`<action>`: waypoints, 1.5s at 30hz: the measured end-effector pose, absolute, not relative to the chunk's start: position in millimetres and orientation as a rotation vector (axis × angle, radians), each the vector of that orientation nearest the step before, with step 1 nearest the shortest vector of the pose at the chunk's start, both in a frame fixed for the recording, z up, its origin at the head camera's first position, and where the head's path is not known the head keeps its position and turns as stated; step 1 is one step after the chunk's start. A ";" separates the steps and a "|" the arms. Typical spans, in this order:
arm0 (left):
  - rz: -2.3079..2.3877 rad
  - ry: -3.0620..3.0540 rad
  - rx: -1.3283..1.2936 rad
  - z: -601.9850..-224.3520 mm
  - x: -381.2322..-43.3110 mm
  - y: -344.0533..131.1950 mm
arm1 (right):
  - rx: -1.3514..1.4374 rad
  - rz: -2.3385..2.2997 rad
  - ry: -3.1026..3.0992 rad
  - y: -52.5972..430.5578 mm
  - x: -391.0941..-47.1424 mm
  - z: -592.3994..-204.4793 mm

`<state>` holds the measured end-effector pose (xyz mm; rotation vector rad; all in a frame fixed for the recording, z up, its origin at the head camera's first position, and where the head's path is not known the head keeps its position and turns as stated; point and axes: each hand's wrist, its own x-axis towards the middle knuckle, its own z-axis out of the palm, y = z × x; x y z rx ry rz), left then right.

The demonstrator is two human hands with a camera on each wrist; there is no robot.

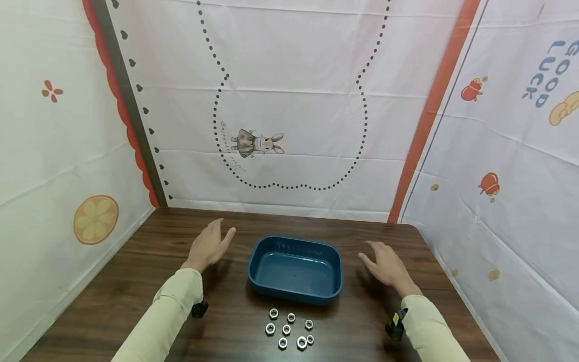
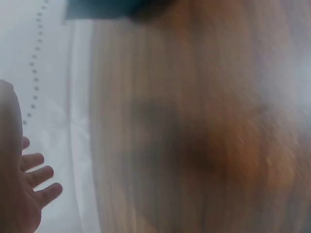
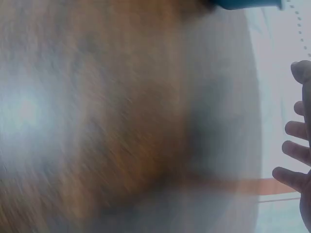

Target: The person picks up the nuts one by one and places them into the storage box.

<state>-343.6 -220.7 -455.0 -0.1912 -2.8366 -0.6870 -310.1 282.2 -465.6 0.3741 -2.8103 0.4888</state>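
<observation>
A dark blue rectangular plastic tray (image 1: 295, 296) sits on the wooden table between my two hands, with nothing inside it. Several silvery hex nuts (image 1: 301, 343) lie loosely grouped just in front of it. My left hand (image 1: 209, 247) hovers left of the tray, fingers extended and thumb apart, holding nothing. On the other side my right hand (image 1: 386, 264) is held over the table with its fingers relaxed, likewise holding nothing. Both wrist views show spread fingers, the left fingers (image 2: 40, 175) and the right fingers (image 3: 294, 150), away from the tray's edge at the top.
The dark wood table (image 1: 122, 301) ends at a printed white cloth (image 1: 289, 65) hung behind it. White cloth also hangs along the left and right sides. A small black camera (image 1: 396, 324) is strapped at my right wrist, another black one (image 1: 199, 308) at my left.
</observation>
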 end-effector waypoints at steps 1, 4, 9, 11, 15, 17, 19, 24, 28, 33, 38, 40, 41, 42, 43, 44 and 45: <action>-0.725 -2.828 -0.183 -452.7 -343.4 -219.4 | 0.376 0.486 -2.802 285.3 -309.2 -462.1; -0.832 -2.792 -0.145 -445.6 -341.4 -216.6 | 0.385 0.487 -2.776 291.9 -305.7 -450.8; -1.021 -2.734 -0.096 -438.9 -336.0 -211.6 | 0.415 0.498 -2.688 294.8 -294.9 -436.1; -1.114 -2.717 -0.096 -438.7 -333.4 -207.8 | 0.423 0.494 -2.645 293.4 -288.5 -434.4; -1.423 -2.661 -0.048 -442.3 -328.5 -197.7 | 0.450 0.512 -2.583 286.6 -274.5 -436.9; -1.608 -2.611 0.010 -445.2 -325.3 -192.5 | 0.462 0.529 -2.566 281.3 -267.4 -438.5; -1.777 -2.549 0.073 -448.9 -321.5 -186.6 | 0.466 0.554 -2.553 275.2 -259.8 -439.1; -1.924 -2.473 0.129 -458.7 -311.0 -168.7 | 0.477 0.604 -2.465 258.4 -239.7 -436.8; -1.896 -2.468 0.149 -467.3 -305.7 -153.2 | 0.512 0.699 -2.386 241.2 -223.9 -433.8; -1.909 -2.492 0.218 -480.9 -299.6 -140.2 | 0.580 0.846 -2.334 216.4 -206.5 -435.5; -1.931 -2.488 0.266 -491.4 -296.8 -135.7 | 0.657 0.986 -2.314 196.1 -192.5 -442.1; -1.960 -2.453 0.281 -493.2 -296.8 -135.3 | 0.689 1.026 -2.310 189.5 -188.3 -446.7; -1.981 -2.430 0.290 -493.9 -296.9 -135.0 | 0.704 1.040 -2.310 186.3 -186.7 -449.7; -1.994 -2.414 0.292 -494.6 -297.0 -135.0 | 0.715 1.052 -2.313 183.5 -185.2 -452.9; -2.015 -2.392 0.300 -494.9 -297.3 -134.8 | 0.727 1.064 -2.319 181.0 -183.9 -456.5; -2.024 -2.376 0.303 -495.3 -297.6 -134.6 | 0.731 1.077 -2.331 178.5 -182.8 -460.2; -2.034 -2.361 0.303 -495.8 -297.9 -134.5 | 0.733 1.084 -2.345 176.3 -181.9 -464.0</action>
